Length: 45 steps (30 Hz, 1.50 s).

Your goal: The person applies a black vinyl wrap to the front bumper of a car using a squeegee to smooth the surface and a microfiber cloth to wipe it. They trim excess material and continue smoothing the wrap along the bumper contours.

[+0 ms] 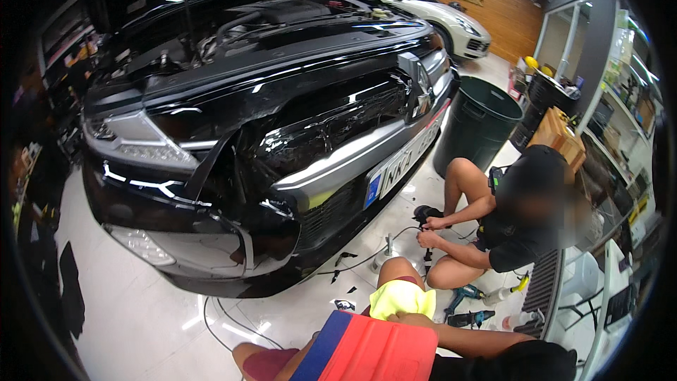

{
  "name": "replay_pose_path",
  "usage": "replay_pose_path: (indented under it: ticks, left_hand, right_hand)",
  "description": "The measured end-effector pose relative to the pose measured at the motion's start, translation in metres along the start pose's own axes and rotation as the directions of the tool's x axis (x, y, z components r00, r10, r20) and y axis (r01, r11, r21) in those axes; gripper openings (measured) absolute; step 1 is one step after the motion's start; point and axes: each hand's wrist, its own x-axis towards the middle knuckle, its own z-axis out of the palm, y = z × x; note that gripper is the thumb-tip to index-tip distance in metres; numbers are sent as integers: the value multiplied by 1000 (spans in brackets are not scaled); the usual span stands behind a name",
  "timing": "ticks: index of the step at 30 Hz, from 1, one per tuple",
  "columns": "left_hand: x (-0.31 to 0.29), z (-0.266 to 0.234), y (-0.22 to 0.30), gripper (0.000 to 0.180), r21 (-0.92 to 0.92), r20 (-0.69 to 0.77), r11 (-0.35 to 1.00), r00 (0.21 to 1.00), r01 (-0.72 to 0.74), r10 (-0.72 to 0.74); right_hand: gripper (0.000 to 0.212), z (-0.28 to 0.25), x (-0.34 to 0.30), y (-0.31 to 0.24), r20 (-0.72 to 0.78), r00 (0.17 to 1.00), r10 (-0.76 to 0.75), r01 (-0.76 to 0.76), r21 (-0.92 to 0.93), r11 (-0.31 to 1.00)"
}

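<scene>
My right hand comes in from the lower right and closes on a neon yellow cloth, which lies over my raised knee. Part of that hand is hidden behind a red squeegee with a blue felt edge, very near the camera at the bottom. What holds the squeegee does not show. My left hand cannot be seen. Ahead stands a black car with its hood raised. Loose glossy black film hangs by its headlight, and the front bumper curves down toward my knees.
To the right a co-worker sits low, both hands at a dark corded item. Teal power tools and a yellow-nozzled bottle lie beside us. Cables and black scraps litter the floor. A dark green bin stands beyond.
</scene>
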Motion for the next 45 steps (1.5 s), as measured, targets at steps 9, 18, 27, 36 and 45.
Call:
replay_pose_path:
  ticks: [9,18,27,36,45]
  left_hand:
    - [-109,-86,50,60,-503,-531,777,844,-379,68]
    - [-200,-53,60,43,-727,-511,498,857,-472,66]
    - [-386,-43,-32,43,-492,-26,816,932,303,-362]
    - [-384,-233,39,51,-249,-814,964,518,95,-262]
    - [-283,-477,228,45,555,-808,831,220,-28,547]
  right_hand:
    - [19,39,31,0,-328,933,-146,273,385,881]
    - [22,-7,62,-129,-363,907,-216,421,747,515]
    - [54,-245,-65,-160,-648,131,-750,974,-55,218]
    - [33,-308,37,-102,-662,386,-642,891,88,445]
    - [30,-298,116,-82,-796,331,-507,843,7,538]
